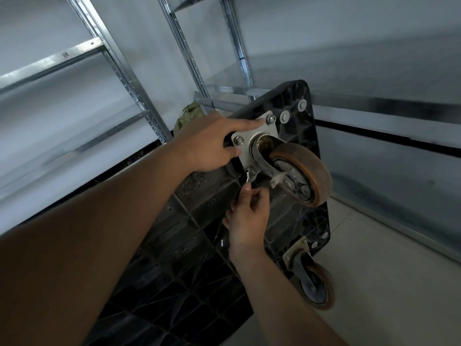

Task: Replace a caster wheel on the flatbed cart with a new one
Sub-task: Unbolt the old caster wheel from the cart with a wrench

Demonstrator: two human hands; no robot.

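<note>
Bracing the mounting plate point(252, 138) of the upper caster wheel point(303, 173), your left hand point(212, 143) lies flat against it, fingers mostly straight: the index finger stretches along the plate's top edge toward the corner nut point(271, 119), and another fingertip rests just below the nut point(239, 140) at the left corner. That hand grips nothing; it only presses.

Your right hand point(247, 216) comes up from below with its fingers curled around a small metal wrench point(249, 177), whose head sits on the bolt point(251, 171) at the plate's lower corner. The thumb and fingertips pinch the tool's shank close to the head; most of the handle is hidden inside your hand.

The flatbed cart point(199, 245) stands tipped on its side, its ribbed black underside facing you. The caster you are working on is at the upper end of the deck, its worn brown tread angled to the right, with the swivel fork point(264, 158) between wheel and plate. Two large washered bolts point(293, 111) sit in the deck just beyond the plate. A second caster point(315, 285) hangs at the deck's lower corner, close to the pale floor point(386, 270).

Behind the cart run galvanized shelving uprights point(184, 46) and shelf rails point(374, 101), and a greenish bundle point(189, 116) shows just past your left hand, too blurred to identify.
</note>
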